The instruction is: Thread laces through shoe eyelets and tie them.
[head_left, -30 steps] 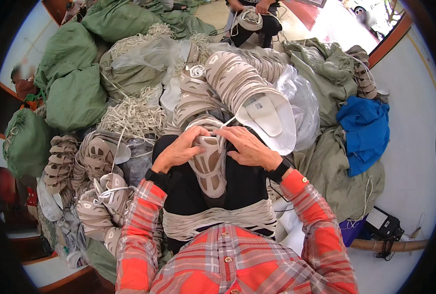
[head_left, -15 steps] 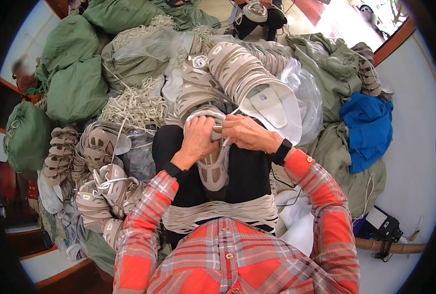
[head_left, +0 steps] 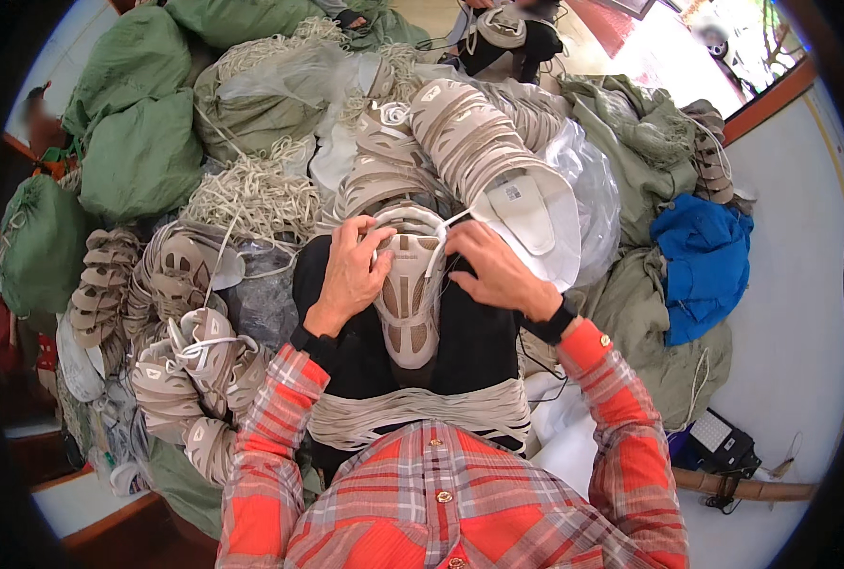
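Observation:
A beige shoe upper (head_left: 408, 322) with mesh panels lies between my black-clad thighs, its toe pointing toward me. Its pale tongue (head_left: 412, 248) shows in the opening. My left hand (head_left: 351, 277) is at the left edge of the opening, thumb and fingers apart around the tongue's side. On the other side my right hand (head_left: 498, 272) hovers by the eyelet edge, fingers spread and slightly bent. A white lace (head_left: 438, 248) runs along that right edge, close to the right fingertips. Whether those fingertips touch it is hard to tell. Loose cream laces (head_left: 422, 410) lie across my lap.
Stacked shoe uppers (head_left: 469, 133) lean just beyond my knees, with a white lining piece (head_left: 528, 223) at the near end. More uppers (head_left: 199, 365) lie at left. Green sacks (head_left: 142, 142), a lace heap (head_left: 251, 194) and a blue cloth (head_left: 702, 261) surround me. Another person's hands work at the top.
My hands have parted from their pinch over the shoe's opening, left hand moving left and right hand moving right. The tongue and the lace at the right edge now show. The view has shifted slightly.

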{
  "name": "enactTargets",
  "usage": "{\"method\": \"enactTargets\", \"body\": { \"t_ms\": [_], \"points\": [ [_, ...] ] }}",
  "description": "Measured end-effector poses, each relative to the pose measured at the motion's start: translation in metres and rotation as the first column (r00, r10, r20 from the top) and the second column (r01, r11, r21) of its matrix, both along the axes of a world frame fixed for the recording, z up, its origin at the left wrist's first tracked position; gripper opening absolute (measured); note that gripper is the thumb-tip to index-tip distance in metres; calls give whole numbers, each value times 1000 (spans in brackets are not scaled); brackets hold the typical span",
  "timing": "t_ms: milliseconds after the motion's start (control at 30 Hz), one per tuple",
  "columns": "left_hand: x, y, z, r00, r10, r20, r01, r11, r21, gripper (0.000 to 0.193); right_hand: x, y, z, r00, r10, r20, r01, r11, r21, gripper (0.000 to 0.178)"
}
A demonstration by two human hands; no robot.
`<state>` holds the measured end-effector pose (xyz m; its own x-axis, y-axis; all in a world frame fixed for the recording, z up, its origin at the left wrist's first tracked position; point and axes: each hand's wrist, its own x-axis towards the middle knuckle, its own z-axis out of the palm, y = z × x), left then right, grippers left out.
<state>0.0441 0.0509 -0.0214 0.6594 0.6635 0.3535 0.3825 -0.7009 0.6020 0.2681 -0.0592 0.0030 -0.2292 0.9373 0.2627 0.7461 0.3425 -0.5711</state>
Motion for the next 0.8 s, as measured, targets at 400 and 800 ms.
{"method": "enactTargets", "body": {
  "t_ms": [400, 800],
  "points": [
    [-18, -7, 3, 993, -32, 116, 59, 969, -239, 37, -16, -41, 24, 925, 253, 284, -243, 967, -71, 15],
    [-42, -62, 9, 979, 165, 119, -117, 934, -338, 32, -65, -98, 14, 992, 105, 75, -85, 970, -228, 12]
  ]
}}
